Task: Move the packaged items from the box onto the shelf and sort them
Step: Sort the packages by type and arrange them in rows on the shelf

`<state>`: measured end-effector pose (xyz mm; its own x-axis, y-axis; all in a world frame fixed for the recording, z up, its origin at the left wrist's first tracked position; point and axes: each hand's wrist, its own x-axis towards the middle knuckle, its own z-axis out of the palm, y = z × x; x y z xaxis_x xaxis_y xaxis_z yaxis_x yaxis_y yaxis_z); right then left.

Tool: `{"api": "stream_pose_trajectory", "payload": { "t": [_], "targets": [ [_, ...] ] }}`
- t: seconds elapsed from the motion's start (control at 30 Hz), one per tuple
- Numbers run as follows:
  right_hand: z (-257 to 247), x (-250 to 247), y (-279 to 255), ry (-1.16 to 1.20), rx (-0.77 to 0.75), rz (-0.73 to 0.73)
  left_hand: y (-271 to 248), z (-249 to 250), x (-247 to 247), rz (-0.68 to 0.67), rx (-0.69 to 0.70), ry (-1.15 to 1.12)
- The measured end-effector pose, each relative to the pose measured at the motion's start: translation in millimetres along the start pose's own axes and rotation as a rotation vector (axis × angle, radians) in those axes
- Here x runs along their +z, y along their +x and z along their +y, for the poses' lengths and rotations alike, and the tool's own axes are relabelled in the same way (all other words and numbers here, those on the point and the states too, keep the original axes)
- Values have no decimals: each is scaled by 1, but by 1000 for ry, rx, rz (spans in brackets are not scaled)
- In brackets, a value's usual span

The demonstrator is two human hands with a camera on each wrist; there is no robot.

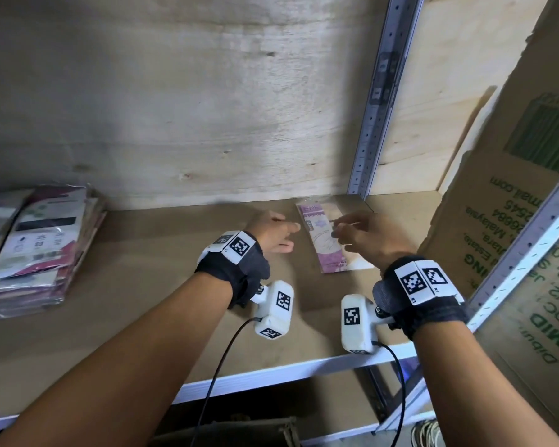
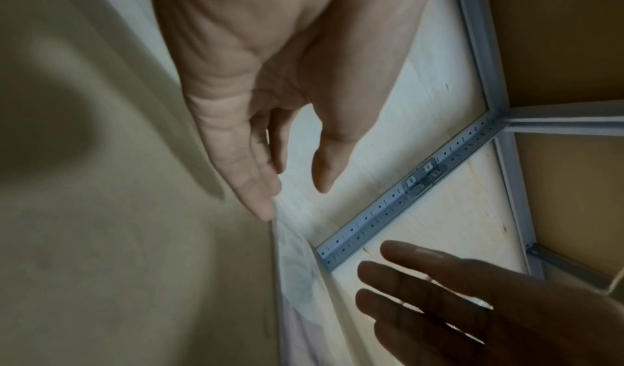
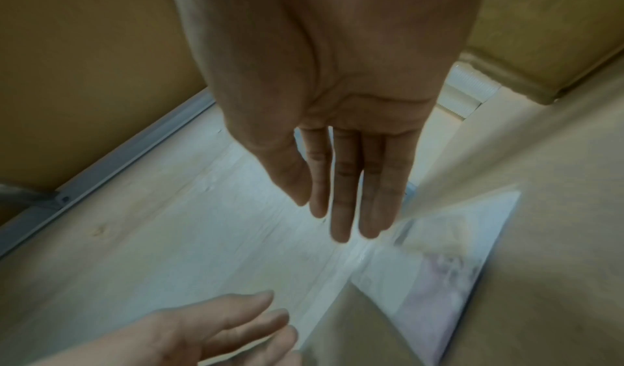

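Partway through: stack of packets [image 1: 36, 246] already on shelf [image 1: 162, 304] left, one purple packet [image 1: 323, 240] flat at back right between both hands, left hand [image 1: 271, 232] and right hand [image 1: 365, 240] relaxed, holding nothing; box contents unseen.

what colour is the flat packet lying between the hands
Purple and white packet, with a clear top edge; the head view shows it best.

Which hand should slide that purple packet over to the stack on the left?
Probably the left hand: it sits open beside the flat purple plastic packet's left edge, on the side facing the stack of packaged items. The open right hand hovers above it.
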<state>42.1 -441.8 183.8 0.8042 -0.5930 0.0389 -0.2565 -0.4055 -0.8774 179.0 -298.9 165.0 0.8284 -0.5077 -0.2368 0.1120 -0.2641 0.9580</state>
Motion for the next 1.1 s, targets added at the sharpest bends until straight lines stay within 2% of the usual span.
{"api": "stream_pose_trajectory", "payload": {
  "t": [0.17,0.37,0.57,0.77,1.1],
  "targets": [
    [-23,30,-15,156,7,-160,-17,-16,-62,145,138,81],
    [-44,68,-33,163,-10,-264,-51,-28,-135,257,190,92],
    [-66,108,-50,160,-17,-359,-78,-15,-185,330,231,66],
    [-95,153,-51,168,-40,-414,-89,-17,-242,405,194,83],
    [-162,276,-38,124,-39,-593,-109,-32,-333,600,146,18]
  ]
}}
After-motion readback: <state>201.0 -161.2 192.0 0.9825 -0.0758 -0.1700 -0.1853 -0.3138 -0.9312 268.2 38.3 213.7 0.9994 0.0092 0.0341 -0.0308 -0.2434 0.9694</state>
